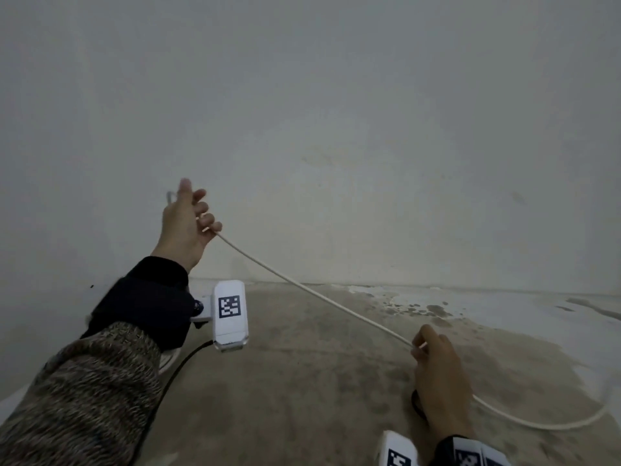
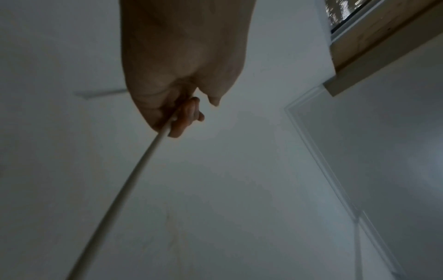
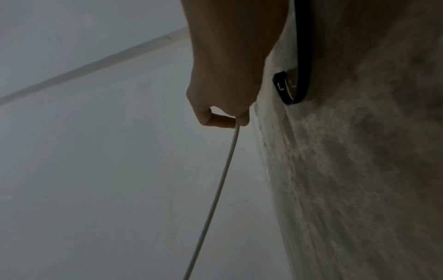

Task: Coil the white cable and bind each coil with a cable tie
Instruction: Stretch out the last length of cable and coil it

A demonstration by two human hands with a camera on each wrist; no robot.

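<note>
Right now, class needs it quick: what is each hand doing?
Left hand: raised, fingers curled round the white cable.
Right hand: lower, pinching the same cable, which runs taut between the two hands.

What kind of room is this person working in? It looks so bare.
Probably an unfinished or unfurnished indoor room. The stained bare concrete floor meets a plain pale plastered wall, and the left wrist view shows a wooden window frame. No furniture shows.

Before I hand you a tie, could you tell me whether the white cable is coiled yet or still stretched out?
Stretched out: the cable runs straight between the left hand and right hand; no coil shows.
</note>
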